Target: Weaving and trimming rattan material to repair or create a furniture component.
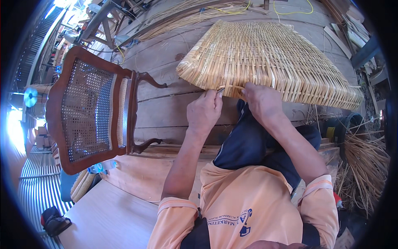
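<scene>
A large woven rattan panel (265,54) lies in front of me, its thick near edge facing my body. At that edge my left hand (205,110) pinches the end of a thin cane strip (232,87). My right hand (263,101) is closed at the same edge, a little to the right, with the strip running between the two hands. Its fingertips are partly hidden against the weave, and the strip seems to pass into them.
To the left stands a dark wooden chair (54,112) with a cane back. Loose rattan strands (365,166) are heaped at the right, and more long canes (182,20) lie at the back. A water bottle (101,167) and a black bag (54,220) are at lower left.
</scene>
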`<state>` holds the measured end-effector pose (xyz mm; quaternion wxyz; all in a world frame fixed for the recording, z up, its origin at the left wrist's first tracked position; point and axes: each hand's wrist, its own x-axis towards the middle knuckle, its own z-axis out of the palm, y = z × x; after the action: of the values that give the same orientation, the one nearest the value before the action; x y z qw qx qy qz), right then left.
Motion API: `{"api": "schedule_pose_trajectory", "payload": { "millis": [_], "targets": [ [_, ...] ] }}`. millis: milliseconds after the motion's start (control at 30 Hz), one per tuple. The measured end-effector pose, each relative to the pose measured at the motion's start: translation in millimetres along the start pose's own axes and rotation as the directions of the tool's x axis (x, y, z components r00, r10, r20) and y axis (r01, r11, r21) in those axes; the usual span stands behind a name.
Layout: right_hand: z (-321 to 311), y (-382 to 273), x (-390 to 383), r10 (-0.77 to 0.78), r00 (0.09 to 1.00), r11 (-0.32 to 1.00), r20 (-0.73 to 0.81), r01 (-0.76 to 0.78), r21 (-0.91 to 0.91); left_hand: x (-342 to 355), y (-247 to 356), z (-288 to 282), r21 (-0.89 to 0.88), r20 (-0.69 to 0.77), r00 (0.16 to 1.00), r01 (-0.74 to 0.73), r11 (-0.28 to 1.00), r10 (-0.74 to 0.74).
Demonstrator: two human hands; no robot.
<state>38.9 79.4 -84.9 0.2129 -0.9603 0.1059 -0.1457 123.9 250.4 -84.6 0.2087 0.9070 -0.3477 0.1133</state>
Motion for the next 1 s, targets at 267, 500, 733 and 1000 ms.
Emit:
{"api": "schedule_pose_trajectory", "payload": {
  "millis": [267,500,733,1000],
  "targets": [
    [-23.8,3.6,6.8,0.085,0.969,0.995,0.234,-0.094,0.026,1.6,19.1,-39.4,0.167,0.252,0.92,0.265,0.95,-0.301],
    [-23.9,7.2,2.7,0.069,0.98,0.981,0.188,-0.101,0.166,-3.2,16.4,-25.4,0.145,0.149,0.966,0.191,0.971,-0.213],
    [-27.1,11.3,3.6,0.016,0.98,0.977,0.196,-0.058,0.206,-3.0,9.0,-23.4,0.165,0.127,0.974,0.163,0.973,-0.185],
    [-33.8,14.0,-0.6,0.029,0.972,0.942,0.231,-0.104,0.318,4.7,14.4,-31.2,0.307,0.176,0.971,0.101,0.946,-0.161]
  ]
}}
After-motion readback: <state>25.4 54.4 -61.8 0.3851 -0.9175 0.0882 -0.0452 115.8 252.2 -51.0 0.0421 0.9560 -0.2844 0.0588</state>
